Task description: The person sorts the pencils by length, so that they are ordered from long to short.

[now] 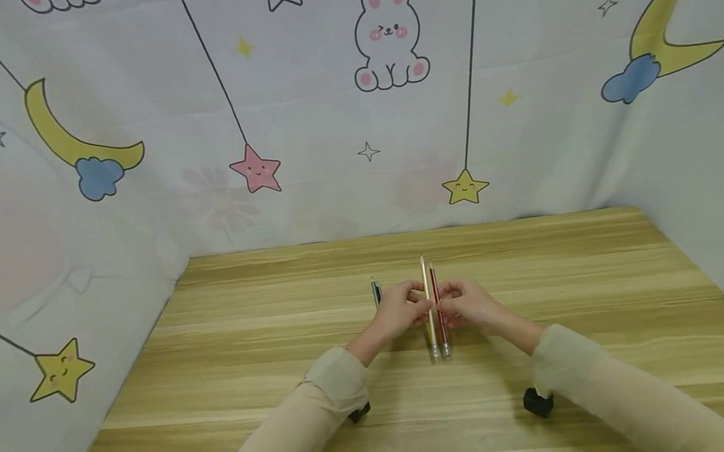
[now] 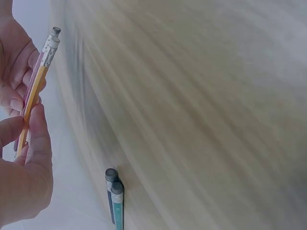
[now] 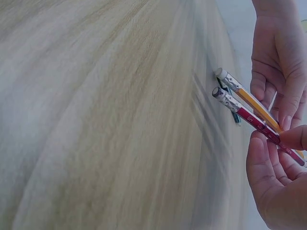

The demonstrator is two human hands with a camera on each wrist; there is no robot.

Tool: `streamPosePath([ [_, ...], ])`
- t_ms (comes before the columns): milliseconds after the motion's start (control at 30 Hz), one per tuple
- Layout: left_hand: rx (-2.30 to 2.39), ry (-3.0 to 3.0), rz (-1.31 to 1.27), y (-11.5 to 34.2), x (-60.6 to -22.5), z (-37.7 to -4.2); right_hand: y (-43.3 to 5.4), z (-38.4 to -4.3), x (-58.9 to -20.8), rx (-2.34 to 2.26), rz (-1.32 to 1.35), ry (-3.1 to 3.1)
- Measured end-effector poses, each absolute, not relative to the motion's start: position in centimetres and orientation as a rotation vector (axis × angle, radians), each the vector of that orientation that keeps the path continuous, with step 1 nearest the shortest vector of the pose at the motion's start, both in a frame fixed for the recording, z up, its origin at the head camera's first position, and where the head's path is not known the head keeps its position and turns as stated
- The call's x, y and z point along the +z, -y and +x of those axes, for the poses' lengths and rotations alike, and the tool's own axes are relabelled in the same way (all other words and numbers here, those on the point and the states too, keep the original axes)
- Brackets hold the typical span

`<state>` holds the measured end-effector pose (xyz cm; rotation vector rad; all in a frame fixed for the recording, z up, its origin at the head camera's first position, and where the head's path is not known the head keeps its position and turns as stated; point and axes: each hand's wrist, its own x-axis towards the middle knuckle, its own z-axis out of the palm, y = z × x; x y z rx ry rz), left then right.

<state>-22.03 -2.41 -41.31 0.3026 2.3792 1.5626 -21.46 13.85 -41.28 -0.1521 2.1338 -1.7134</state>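
My left hand (image 1: 402, 306) pinches a yellow pencil (image 2: 39, 80) between thumb and fingers, its white eraser end toward me in the head view. Close beside it, my right hand (image 1: 470, 304) pinches a dark red pencil (image 3: 259, 125) with a dark eraser in a silver ferrule. Both pencils stand nearly parallel, side by side, held above the table with their tips pointing away. To the left of my left hand lie two more pencils, one dark (image 2: 111, 187) and one teal (image 2: 118, 206), partly hidden by that hand in the head view.
A wooden-grain table (image 1: 253, 387) spreads beneath both hands. Behind it and at the sides hangs a white curtain (image 1: 322, 110) printed with stars, moons and a rabbit. A black device (image 1: 538, 403) sits under the right wrist.
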Motion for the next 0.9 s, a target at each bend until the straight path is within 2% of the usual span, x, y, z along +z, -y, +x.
streamPosePath([
  [900,1.449,-2.469,0.203,-1.4,-42.6,-25.5,-18.2,-21.1,-41.6,-1.738,-0.091,-2.184],
])
